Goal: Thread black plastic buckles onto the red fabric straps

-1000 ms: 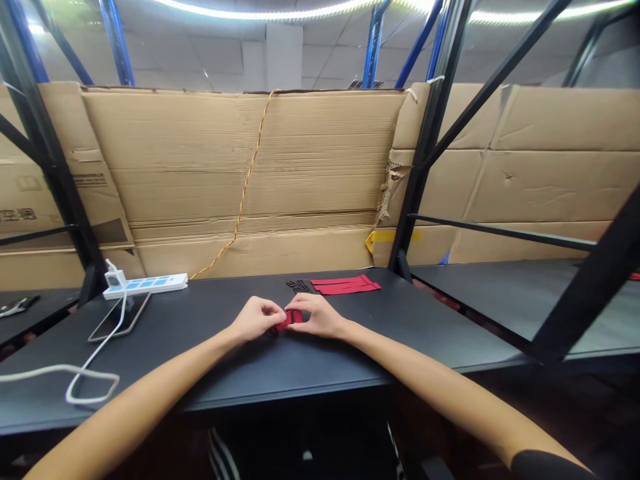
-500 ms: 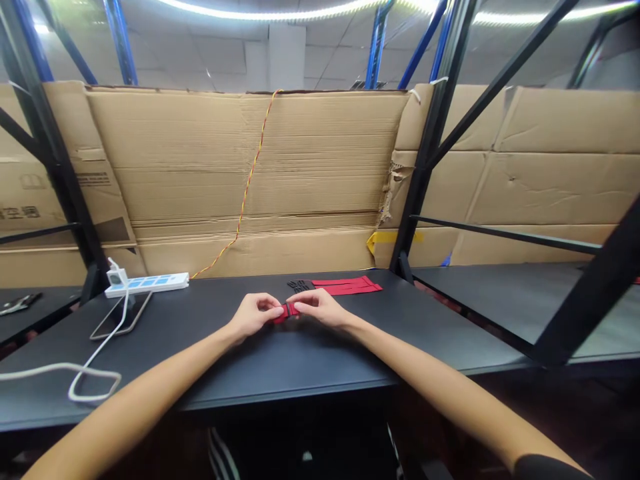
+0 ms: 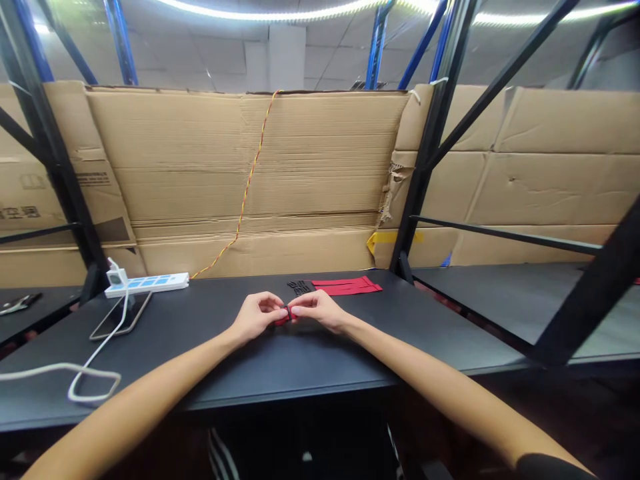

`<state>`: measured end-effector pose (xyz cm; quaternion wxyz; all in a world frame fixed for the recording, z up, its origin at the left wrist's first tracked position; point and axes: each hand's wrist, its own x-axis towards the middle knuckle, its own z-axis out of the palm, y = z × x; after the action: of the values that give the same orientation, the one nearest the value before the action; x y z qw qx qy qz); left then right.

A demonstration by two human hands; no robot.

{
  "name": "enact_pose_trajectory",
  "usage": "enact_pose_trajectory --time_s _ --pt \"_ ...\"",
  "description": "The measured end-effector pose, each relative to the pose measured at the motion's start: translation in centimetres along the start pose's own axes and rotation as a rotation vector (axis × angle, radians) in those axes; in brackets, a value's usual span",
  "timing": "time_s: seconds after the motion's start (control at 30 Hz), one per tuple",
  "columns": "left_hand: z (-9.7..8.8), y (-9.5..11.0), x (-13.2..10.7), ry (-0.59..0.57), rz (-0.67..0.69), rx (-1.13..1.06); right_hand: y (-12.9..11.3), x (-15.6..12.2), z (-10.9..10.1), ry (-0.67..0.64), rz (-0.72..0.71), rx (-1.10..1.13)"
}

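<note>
Between my hands, low over the dark tabletop, is a short piece of red strap [image 3: 283, 321] with a small black buckle [image 3: 288, 313] on it. My left hand [image 3: 257, 315] pinches the strap from the left, thumb and forefinger closed. From the other side my right hand [image 3: 319, 310] pinches it close to the buckle. The fingertips cover much of the strap and buckle. Just behind my hands lie several small black buckles [image 3: 299, 287] in a loose group. Beside them, to the right, several flat red straps [image 3: 347, 286] are laid side by side.
On the left a white power strip [image 3: 165, 283] holds a plugged-in charger [image 3: 116, 275], its white cable [image 3: 97, 350] trailing across a phone [image 3: 123, 315]. Cardboard [image 3: 310, 167] walls the back of the table [image 3: 280, 373]. Black metal posts [image 3: 425, 160] stand at both sides.
My fingertips have drawn closer together around the buckle, covering more of the red strap. The right fingers shifted slightly left. Everything else on the table stayed put.
</note>
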<state>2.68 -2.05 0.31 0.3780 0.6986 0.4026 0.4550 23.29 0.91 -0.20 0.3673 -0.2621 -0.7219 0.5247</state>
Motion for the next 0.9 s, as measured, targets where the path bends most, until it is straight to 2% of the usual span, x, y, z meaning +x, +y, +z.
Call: enact_pose_trajectory --time_s 0.17,0.23,0.43,0.57,0.67,0.77,0.83,0.9 --pt "0.3 0.9 -0.7 -0.005 0.283 0.42 0.1 0.1 0.3 0.025 0.032 0.021" --pt "0.2 1.0 -0.7 -0.023 0.352 0.558 0.2 0.2 0.1 0.024 0.031 0.039" --pt "-1.7 0.6 0.5 -0.051 0.336 0.789 0.9 0.9 -1.4 0.208 -0.006 0.062" --pt "-2.5 0.2 0.9 -0.095 0.336 0.837 1.5 1.3 -1.9 0.235 -0.007 -0.023" --pt "-2.9 -0.3 0.6 -0.145 0.335 0.82 1.9 1.1 -2.6 0.214 -0.03 -0.236" --pt "-3.7 -0.8 0.5 -0.217 0.283 0.809 2.0 0.6 -4.6 0.219 -0.076 -0.695" --pt "-4.5 -1.3 0.7 -0.227 0.237 0.826 2.0 0.2 -6.1 0.244 -0.015 -1.005" --pt "-5.3 -1.8 1.0 -0.199 0.193 0.863 2.0 -0.2 -7.4 0.273 0.131 -1.21"
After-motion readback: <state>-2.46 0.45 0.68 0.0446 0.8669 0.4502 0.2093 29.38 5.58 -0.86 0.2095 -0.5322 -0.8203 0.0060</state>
